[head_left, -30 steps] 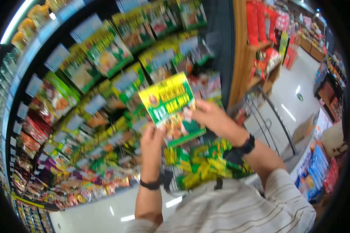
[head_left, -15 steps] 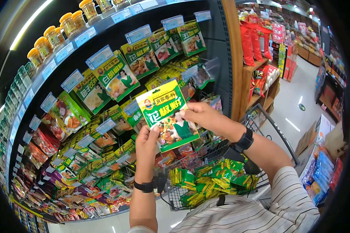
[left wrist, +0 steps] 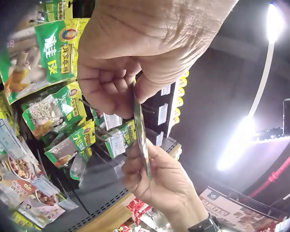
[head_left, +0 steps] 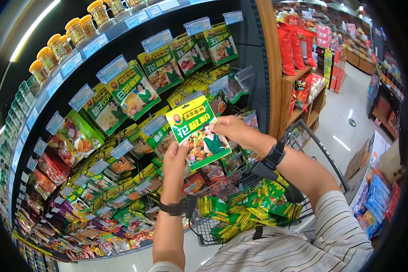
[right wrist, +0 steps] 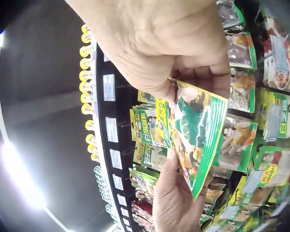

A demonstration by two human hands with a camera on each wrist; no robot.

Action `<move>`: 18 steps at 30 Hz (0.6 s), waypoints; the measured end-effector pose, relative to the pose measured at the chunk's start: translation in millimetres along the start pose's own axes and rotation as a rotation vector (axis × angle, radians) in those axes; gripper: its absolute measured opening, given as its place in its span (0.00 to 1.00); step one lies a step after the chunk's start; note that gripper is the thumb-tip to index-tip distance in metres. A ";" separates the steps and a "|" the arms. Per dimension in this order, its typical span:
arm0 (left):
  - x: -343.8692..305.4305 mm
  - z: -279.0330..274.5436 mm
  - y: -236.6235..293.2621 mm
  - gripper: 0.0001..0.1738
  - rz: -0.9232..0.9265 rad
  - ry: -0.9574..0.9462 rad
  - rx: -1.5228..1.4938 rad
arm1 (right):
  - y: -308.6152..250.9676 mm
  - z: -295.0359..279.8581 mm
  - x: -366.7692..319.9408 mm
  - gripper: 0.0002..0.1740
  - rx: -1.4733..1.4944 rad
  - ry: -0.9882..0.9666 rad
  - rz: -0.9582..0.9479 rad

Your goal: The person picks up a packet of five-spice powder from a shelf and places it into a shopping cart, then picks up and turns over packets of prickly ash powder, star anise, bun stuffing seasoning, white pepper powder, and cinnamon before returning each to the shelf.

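Note:
In the head view a flat seasoning packet (head_left: 199, 149), yellow at the top and green below with a food picture, is held up in front of the hanging rack. My left hand (head_left: 173, 165) pinches its lower left edge, thumb on the printed front. At the opposite edge my right hand (head_left: 240, 132) pinches it the same way. The left wrist view shows the packet (left wrist: 141, 133) edge-on and thin, between the fingers and thumb of both hands. Its printed front (right wrist: 195, 128) shows at a slant in the right wrist view. Several similar packets (head_left: 133, 93) hang behind it.
Below the hands stands a shopping cart (head_left: 204, 233) with a heap of green and yellow packets (head_left: 245, 211). Jars with orange lids (head_left: 75, 31) line the shelf above the price tags (head_left: 113, 69). A wooden shelf (head_left: 299, 75) with red bags is at the right.
The head view has swung, bringing the jars lower into sight, and the blur is gone. Both hands keep hold of the packet, which now sits slightly further right than half a second ago.

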State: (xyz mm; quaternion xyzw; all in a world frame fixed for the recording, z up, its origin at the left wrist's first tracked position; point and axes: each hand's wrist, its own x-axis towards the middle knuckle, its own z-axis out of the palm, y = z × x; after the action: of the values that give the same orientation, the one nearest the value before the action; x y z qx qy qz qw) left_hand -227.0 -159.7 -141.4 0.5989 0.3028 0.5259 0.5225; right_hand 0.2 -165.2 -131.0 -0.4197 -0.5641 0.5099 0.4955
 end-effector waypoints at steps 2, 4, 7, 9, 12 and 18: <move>0.4 4.7 1.4 0.12 0.012 0.009 -0.013 | -3.4 0.1 -2.4 0.14 0.009 -0.005 -0.004; 2.2 0.5 -1.6 0.11 0.007 0.005 0.034 | -2.3 -1.4 -1.2 0.14 0.019 -0.002 -0.008; 1.4 -0.5 -1.1 0.11 0.022 0.005 0.080 | 9.9 -5.0 4.9 0.15 0.007 0.034 -0.092; -0.8 1.5 1.9 0.11 0.040 0.007 0.104 | 12.2 -8.3 4.3 0.15 -0.003 0.017 -0.112; -2.2 2.4 5.1 0.12 0.061 0.004 0.127 | 6.4 -4.5 0.3 0.15 -0.012 0.023 -0.153; -4.4 -0.3 8.1 0.11 0.051 -0.005 0.120 | -1.3 -6.4 -5.4 0.15 -0.086 0.055 -0.133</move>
State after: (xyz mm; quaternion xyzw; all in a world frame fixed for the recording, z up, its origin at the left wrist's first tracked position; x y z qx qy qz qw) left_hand -230.0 -165.7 -135.2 0.6381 0.3169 0.5185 0.4728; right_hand 7.5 -169.6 -130.5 -0.4161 -0.5983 0.4397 0.5249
